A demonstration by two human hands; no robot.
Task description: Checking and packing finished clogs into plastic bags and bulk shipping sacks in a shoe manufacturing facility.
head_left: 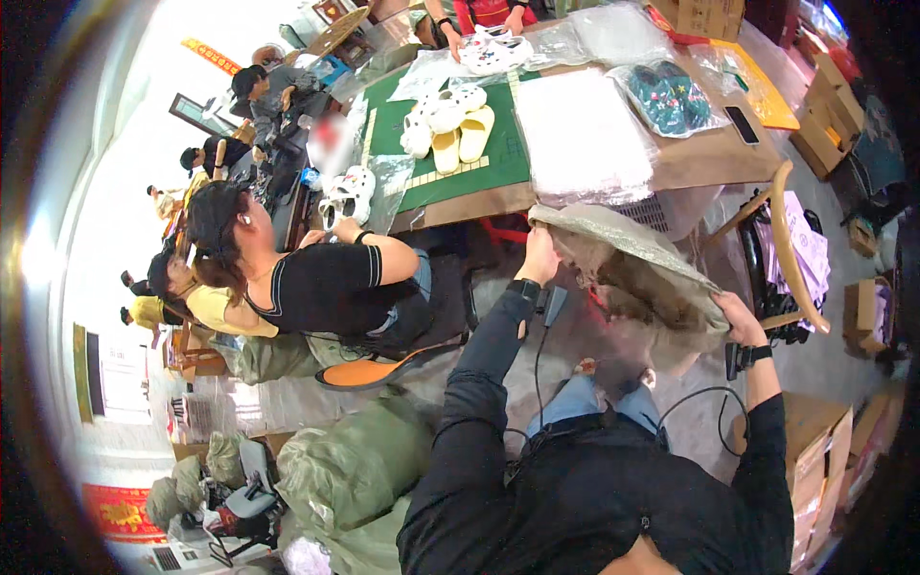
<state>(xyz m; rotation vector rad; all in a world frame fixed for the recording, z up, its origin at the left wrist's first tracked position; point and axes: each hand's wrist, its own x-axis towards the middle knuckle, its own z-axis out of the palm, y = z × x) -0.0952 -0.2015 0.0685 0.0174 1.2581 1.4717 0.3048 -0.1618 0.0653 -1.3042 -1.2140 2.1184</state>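
A large grey-green woven sack (pixel 628 235) hangs in front of me, its mouth spread wide between my hands. My left hand (pixel 541 257) is closed on the rim at the left, and my right hand (pixel 740 319) grips the rim at the right, lower down. Inside, the sack looks dark and brownish; its contents cannot be made out. Just beyond it stands the table, with a stack of clear plastic bags (pixel 580 134) close to the sack's far edge. Both wrists wear black straps with small devices.
Yellow and white clogs (pixel 460 129) lie on a green cutting mat (pixel 508 158). Bagged dark green clogs (pixel 668 96) and a phone (pixel 741 125) are farther right. A co-worker (pixel 316 268) sits at left; another person's hands (pixel 484 34) hold clogs opposite. A wooden chair (pixel 788 249) and full sacks (pixel 355 460) flank me.
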